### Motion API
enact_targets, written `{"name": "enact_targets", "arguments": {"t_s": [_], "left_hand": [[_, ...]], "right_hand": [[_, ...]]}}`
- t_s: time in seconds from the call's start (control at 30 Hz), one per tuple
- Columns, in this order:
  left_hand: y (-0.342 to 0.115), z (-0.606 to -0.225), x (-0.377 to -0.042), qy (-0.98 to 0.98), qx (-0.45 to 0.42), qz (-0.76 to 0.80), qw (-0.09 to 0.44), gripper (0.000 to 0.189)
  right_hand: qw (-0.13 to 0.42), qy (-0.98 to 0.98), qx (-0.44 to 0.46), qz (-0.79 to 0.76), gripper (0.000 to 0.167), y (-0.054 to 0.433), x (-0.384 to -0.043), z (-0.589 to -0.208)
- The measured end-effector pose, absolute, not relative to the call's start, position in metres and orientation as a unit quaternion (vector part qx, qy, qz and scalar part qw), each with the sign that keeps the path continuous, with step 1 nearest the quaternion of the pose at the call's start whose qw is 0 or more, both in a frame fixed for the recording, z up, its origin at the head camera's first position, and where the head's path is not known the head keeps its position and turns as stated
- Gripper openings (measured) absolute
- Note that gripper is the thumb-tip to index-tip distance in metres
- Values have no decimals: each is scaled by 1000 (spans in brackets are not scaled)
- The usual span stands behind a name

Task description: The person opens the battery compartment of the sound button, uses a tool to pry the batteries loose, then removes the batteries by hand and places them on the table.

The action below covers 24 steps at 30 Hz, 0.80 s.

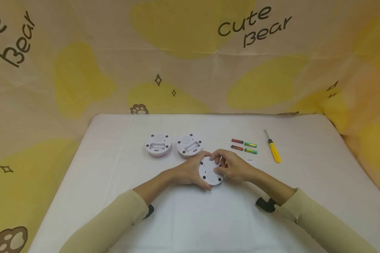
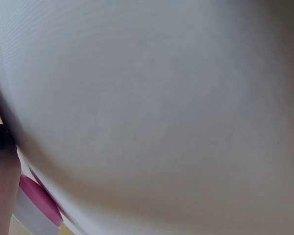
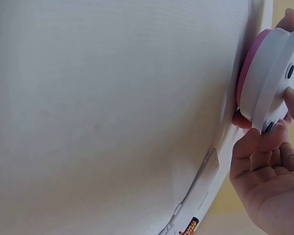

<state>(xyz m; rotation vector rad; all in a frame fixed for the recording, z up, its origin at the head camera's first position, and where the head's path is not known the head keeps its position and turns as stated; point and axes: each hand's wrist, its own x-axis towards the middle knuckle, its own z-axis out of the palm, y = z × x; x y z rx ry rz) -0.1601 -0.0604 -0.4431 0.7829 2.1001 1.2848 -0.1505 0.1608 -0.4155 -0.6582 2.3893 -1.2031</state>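
A round white device (image 1: 211, 175) with dark round feet and a patch of speaker holes lies face up between both hands. Its underside shows pink in the right wrist view. My left hand (image 1: 190, 172) grips its left rim, thumb on the near edge and fingers on the far edge. At the right side, my right hand (image 1: 235, 166) holds it with the thumb on the face and curled fingers at the far right edge. Those fingers partly hide the battery end. The left wrist view shows mostly table cloth, with little of the left hand (image 2: 4, 188).
Two similar white devices (image 1: 158, 144) (image 1: 189, 145) with bare battery bays stand behind the left hand. Several red and green batteries (image 1: 251, 144) lie at the back right. A yellow-handled screwdriver (image 1: 274, 151) lies farther right. A small white flat piece (image 1: 250, 161) sits near the right hand.
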Motion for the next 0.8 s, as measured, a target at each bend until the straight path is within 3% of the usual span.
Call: {"name": "enact_targets", "arguments": {"t_s": [0.8], "left_hand": [[-59,-445,-160,784,287,474,278,99]], "right_hand": [[197,850,-229,-431,33,162,-150,-419]]}}
